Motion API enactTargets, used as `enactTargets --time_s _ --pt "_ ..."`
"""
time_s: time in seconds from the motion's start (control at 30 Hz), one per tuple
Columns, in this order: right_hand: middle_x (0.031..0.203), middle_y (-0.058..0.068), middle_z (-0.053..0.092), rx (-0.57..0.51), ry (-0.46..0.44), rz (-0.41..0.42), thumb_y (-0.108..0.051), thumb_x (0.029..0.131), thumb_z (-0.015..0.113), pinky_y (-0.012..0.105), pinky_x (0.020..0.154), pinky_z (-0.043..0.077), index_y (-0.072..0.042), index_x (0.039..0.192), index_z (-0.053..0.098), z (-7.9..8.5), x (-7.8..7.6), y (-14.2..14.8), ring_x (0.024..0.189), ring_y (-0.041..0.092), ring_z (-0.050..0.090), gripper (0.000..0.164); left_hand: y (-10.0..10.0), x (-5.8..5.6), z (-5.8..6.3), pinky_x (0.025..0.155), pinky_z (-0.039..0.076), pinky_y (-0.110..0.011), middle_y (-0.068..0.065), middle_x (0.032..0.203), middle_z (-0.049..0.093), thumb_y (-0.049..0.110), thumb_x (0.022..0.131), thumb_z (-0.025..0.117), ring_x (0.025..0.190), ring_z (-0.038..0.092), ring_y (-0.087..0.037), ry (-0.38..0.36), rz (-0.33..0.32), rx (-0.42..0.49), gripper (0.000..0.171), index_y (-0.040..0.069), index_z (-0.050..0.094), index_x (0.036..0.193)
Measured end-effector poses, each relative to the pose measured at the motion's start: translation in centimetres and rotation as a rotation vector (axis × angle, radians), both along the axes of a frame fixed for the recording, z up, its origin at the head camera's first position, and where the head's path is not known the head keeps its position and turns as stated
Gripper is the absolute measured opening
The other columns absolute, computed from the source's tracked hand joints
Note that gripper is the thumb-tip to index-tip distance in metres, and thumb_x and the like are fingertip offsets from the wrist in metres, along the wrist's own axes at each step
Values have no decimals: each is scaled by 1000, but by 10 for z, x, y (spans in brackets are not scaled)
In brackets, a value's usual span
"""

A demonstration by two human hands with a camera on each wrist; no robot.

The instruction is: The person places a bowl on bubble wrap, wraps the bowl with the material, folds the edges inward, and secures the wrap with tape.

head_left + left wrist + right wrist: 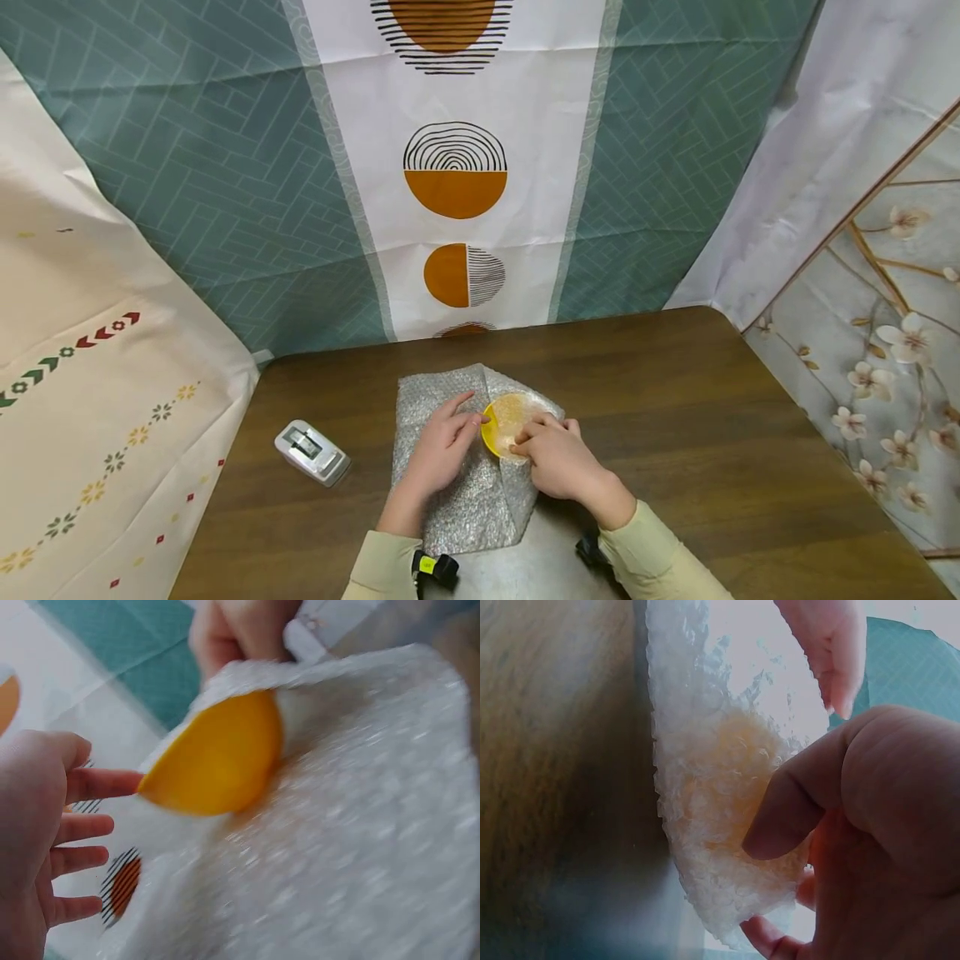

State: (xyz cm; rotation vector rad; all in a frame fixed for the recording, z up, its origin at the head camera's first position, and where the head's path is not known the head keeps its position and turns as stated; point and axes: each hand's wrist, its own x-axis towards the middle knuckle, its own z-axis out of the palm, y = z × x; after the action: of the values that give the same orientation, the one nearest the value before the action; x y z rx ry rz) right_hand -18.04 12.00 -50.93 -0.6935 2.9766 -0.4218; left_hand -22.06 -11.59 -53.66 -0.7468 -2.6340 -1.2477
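While yel. dish [217,757] sits btwn L [441,446] & R hands [562,462] | L spread | R pinches wrap [468,510]

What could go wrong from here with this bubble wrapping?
The clear bubble-wrap sheet might spring back open if the right-hand grip, pinching its fold, loosens. The round yellow object could slide out, since its edge beside the left-hand grip is uncovered. That exposed edge might also get knocked.

Bright head view, blurry left wrist view, dim right wrist view, glare on bubble wrap [720,772]
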Motion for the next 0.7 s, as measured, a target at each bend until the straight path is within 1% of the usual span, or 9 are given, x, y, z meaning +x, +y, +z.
enactTargets --time_s 0.13,0.2,0.3,0.33,0.43,0.57,0.63,0.7 --pt "117 -3 71 -17 7 -3 4 88 60 58 90 39 -18 118 85 0 -1 0 132 27 53 45 -18 -6 5 112 42 -66 -17 158 53 31 114 54 146 48 -43 -29 101 37 35 10 80 125" --pt "117 -3 71 -26 5 -4 4 89 59 59 90 38 -18 118 85 0 -1 0 132 28 53 45 -28 -9 8 111 42 -67 -19 158 53 30 114 54 146 47 -45 -48 167 66 36 9 77 130" --pt "118 -3 71 -35 0 -7 4 88 59 59 90 38 -17 118 85 1 -1 0 132 28 52 44 -44 -14 10 111 43 -67 -23 159 49 27 114 54 147 44 -47 -97 268 118 38 5 71 138" --pt "118 -3 71 -35 -1 -8 4 88 59 59 90 38 -17 118 85 1 -1 0 132 28 52 45 -48 -16 10 112 42 -67 -24 160 48 25 114 53 148 43 -48 -118 298 139 39 3 68 141" --pt "117 -3 71 -34 3 -8 4 87 59 59 90 38 -16 118 85 0 -1 -1 131 28 52 45 -60 -19 9 117 36 -66 -24 165 40 23 113 51 152 36 -47 -212 385 200 44 0 59 150" --pt "117 -3 71 -37 13 3 5 86 59 58 88 38 -16 117 85 -1 -1 -1 130 27 53 46 -70 -22 4 123 26 -64 -24 170 29 23 111 51 157 27 -45 -329 492 289 52 1 48 158" --pt "116 -3 71 -42 17 6 5 86 58 58 88 38 -16 116 85 -1 -1 -1 130 27 53 46 -73 -24 1 125 22 -62 -24 171 26 24 111 52 158 23 -44 -375 529 344 57 3 41 163" --pt "116 -4 72 -46 16 5 5 86 58 58 88 38 -16 116 86 -2 -1 0 130 27 53 46 -74 -25 -2 126 20 -61 -23 173 21 25 111 52 160 20 -43 -416 539 404 64 5 31 167"
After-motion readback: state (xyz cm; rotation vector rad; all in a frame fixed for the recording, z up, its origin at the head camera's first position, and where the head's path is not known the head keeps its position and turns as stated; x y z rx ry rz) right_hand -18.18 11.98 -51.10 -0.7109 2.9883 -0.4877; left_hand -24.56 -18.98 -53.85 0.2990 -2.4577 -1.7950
